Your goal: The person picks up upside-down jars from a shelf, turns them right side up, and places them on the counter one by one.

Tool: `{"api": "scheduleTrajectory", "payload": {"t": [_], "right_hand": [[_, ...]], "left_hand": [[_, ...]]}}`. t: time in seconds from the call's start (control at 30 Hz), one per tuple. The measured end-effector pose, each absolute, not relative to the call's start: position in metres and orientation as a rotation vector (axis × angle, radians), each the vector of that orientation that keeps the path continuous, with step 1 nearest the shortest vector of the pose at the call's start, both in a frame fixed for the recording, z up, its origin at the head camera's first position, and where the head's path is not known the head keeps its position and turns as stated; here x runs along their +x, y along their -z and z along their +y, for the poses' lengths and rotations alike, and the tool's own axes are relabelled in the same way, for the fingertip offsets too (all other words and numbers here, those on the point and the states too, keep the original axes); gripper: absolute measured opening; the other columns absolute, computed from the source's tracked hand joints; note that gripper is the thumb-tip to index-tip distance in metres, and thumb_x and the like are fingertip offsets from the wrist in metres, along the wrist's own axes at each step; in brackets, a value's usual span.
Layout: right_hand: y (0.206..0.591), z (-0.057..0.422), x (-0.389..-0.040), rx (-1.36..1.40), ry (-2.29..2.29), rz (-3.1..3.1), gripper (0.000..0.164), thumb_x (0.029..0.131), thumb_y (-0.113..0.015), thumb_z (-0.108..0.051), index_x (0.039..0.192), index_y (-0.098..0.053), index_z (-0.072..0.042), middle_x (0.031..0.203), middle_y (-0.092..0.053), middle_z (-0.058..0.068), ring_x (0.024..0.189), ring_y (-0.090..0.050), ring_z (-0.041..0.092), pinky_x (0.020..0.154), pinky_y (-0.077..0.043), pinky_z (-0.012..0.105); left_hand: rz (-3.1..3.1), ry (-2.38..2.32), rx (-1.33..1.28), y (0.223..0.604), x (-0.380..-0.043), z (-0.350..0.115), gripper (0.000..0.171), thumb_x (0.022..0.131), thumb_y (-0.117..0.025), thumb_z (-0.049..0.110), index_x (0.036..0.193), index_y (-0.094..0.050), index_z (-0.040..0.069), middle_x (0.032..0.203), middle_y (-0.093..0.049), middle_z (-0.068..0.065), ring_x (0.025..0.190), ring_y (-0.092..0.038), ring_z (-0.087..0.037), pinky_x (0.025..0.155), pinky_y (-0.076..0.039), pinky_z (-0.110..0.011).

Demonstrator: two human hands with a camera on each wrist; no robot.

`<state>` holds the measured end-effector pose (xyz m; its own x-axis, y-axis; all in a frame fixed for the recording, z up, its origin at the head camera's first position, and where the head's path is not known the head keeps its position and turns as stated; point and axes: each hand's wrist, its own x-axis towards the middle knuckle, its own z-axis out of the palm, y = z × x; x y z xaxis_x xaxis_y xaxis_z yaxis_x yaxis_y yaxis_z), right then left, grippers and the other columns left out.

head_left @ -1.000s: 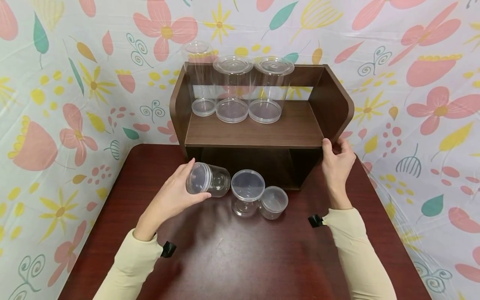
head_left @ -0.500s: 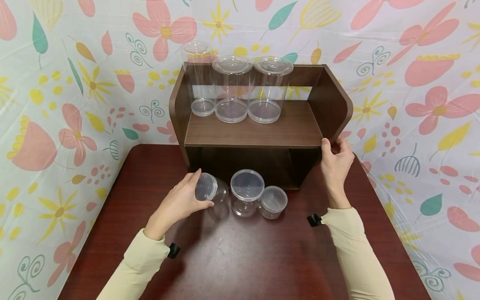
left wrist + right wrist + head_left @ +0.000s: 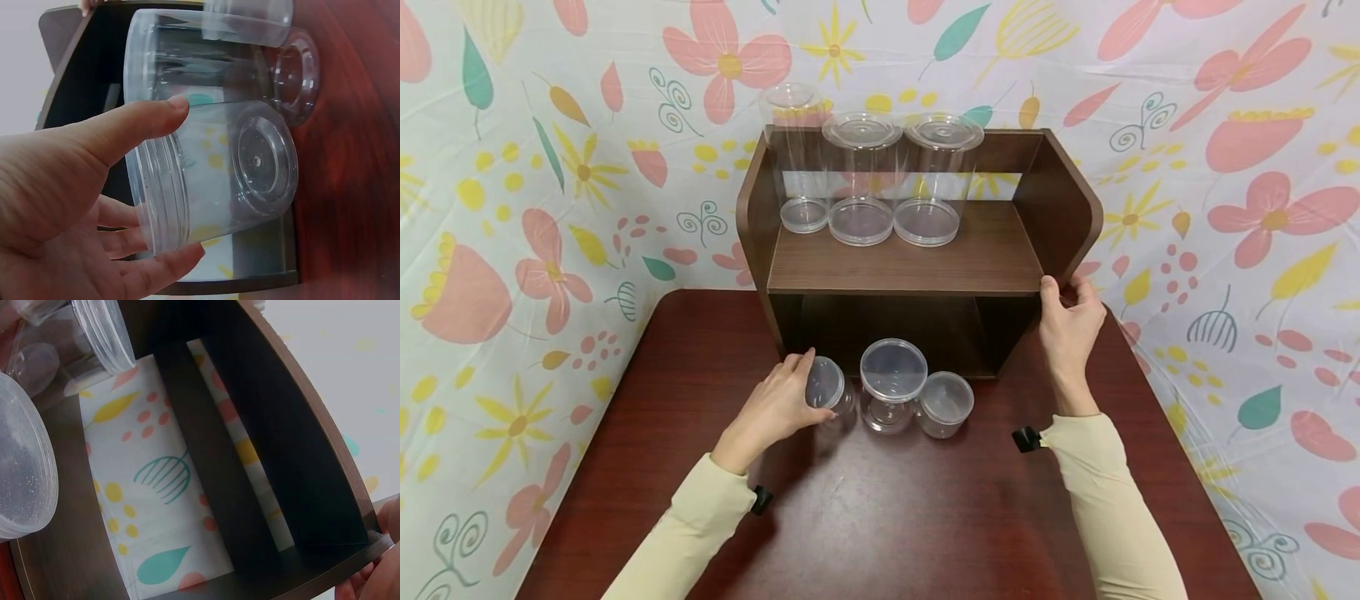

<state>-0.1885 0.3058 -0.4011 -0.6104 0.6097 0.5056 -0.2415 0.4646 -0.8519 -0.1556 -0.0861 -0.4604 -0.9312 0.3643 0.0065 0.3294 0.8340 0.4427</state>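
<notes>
A small clear plastic jar with a lid (image 3: 824,385) is in my left hand (image 3: 771,410), left of two other jars. In the left wrist view, thumb and fingers grip this jar (image 3: 215,172) around its ridged lid; whether its base touches the table I cannot tell. Close on its right is a wider-topped clear jar (image 3: 893,371), and beside that a short lidded jar (image 3: 946,403). My right hand (image 3: 1070,332) grips the right side of the brown wooden shelf (image 3: 910,268); its fingers are partly hidden behind the side panel.
On the upper board stand a tall narrow clear jar (image 3: 795,158) and two wider ones, the middle jar (image 3: 861,171) and the right jar (image 3: 935,171). Below is an open dark compartment (image 3: 887,321). The dark red table (image 3: 887,517) meets flowered cloth walls (image 3: 550,275).
My left hand has moved right and down with the small jar, turning it from lying sideways to nearly upright beside the other jars. The right hand stays at the shelf.
</notes>
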Motion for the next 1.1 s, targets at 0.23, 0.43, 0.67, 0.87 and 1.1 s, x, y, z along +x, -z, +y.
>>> {"api": "scheduleTrajectory", "payload": {"t": [0.23,0.43,0.67,0.87,1.1], "right_hand": [[0.387,0.291,-0.179,-0.297,-1.261,-1.834,0.022,0.093,-0.067,-0.002,0.104,-0.069,0.017,0.090,-0.062,0.009,0.074,-0.054,0.001,0.072,-0.043,0.014],[0.371,0.279,-0.168,-0.279,-1.285,-1.828,0.022,0.092,-0.066,0.000,0.104,-0.067,0.020,0.092,-0.063,0.016,0.075,-0.055,0.003,0.073,-0.044,0.015],[0.372,0.280,-0.167,-0.280,-1.308,-1.826,0.024,0.093,-0.066,0.000,0.106,-0.068,0.019,0.093,-0.062,0.013,0.075,-0.055,0.003,0.073,-0.043,0.015],[0.373,0.280,-0.167,-0.270,-1.307,-1.820,0.024,0.093,-0.066,0.000,0.105,-0.067,0.020,0.091,-0.062,0.013,0.074,-0.054,0.002,0.072,-0.043,0.015],[0.374,0.280,-0.169,-0.259,-1.297,-1.817,0.022,0.093,-0.066,0.001,0.103,-0.067,0.020,0.090,-0.062,0.013,0.072,-0.053,0.002,0.071,-0.042,0.015]], "left_hand": [[2.948,-0.665,0.575,0.475,-0.160,-0.079,0.110,0.070,-0.096,0.040,0.155,-0.040,-0.003,0.137,-0.054,-0.023,0.119,-0.057,-0.043,0.088,-0.054,-0.058],[2.958,-0.626,0.569,0.484,-0.162,-0.075,0.109,0.070,-0.095,0.043,0.155,-0.041,-0.001,0.137,-0.054,-0.022,0.118,-0.057,-0.042,0.084,-0.055,-0.057],[2.996,-0.589,0.594,0.490,-0.163,-0.072,0.107,0.069,-0.095,0.044,0.153,-0.045,0.000,0.134,-0.056,-0.022,0.114,-0.059,-0.041,0.085,-0.055,-0.055],[3.005,-0.569,0.611,0.495,-0.163,-0.071,0.105,0.069,-0.095,0.044,0.151,-0.047,-0.001,0.131,-0.057,-0.023,0.110,-0.060,-0.041,0.085,-0.055,-0.054],[3.038,-0.582,0.626,0.503,-0.165,-0.069,0.107,0.067,-0.095,0.047,0.150,-0.049,-0.002,0.128,-0.059,-0.023,0.107,-0.062,-0.041,0.085,-0.055,-0.053]]}}
